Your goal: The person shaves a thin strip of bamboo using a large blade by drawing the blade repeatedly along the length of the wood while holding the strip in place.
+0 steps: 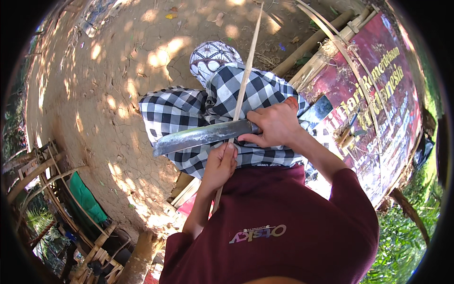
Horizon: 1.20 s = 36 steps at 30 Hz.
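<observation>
Bamboo strip (245, 78) | tip points away, axis leaning right | left fingers (226, 163) pinch it | right fingers (257, 116) grip machete (198, 136)

Maroon shirt (302, 217), short sleeves (352, 199), pale multicoloured lettering (258, 234) across the front, and bold black-and-white checked legwear (172, 113) below!

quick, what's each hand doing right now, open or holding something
Left hand: closed, holding the thin wooden strip.
Right hand: closed on the handle of the big knife.
</observation>
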Motion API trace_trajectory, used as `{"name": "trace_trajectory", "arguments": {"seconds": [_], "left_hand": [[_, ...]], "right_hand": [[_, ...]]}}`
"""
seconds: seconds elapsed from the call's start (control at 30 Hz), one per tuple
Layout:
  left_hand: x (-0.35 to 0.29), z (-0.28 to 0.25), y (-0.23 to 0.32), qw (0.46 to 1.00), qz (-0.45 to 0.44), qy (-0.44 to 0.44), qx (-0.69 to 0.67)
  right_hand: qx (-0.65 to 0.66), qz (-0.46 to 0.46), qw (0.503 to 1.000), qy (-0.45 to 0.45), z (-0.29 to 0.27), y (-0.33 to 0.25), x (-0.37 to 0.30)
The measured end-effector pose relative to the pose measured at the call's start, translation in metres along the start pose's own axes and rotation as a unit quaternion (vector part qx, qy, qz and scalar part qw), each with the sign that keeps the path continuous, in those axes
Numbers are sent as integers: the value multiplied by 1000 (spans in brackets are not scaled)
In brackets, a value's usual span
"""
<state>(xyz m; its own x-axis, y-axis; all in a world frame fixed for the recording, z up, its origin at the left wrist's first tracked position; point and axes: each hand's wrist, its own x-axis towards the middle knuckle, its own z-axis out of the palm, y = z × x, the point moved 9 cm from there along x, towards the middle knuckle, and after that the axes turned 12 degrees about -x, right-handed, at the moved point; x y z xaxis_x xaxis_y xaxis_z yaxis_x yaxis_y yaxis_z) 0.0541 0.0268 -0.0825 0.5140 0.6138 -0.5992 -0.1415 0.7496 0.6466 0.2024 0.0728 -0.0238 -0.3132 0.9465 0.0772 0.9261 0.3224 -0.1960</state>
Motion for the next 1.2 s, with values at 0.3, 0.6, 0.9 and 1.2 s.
{"name": "trace_trajectory", "arguments": {"seconds": [0.3, 0.6, 0.9, 1.2], "left_hand": [[-14, 10, -22, 957, -165, -92, -220], [-27, 1, -15, 952, -173, -103, -230], [-52, -2, -24, 945, -201, -110, -232], [-45, 13, -22, 946, -178, -157, -221]], "right_hand": [[35, 61, 997, 14, -6, 26, 4], [19, 126, 992, 13, 9, 71, 12], [-4, 124, 992, 14, 7, 95, 13], [71, 53, 995, 50, -23, 31, 5]]}}
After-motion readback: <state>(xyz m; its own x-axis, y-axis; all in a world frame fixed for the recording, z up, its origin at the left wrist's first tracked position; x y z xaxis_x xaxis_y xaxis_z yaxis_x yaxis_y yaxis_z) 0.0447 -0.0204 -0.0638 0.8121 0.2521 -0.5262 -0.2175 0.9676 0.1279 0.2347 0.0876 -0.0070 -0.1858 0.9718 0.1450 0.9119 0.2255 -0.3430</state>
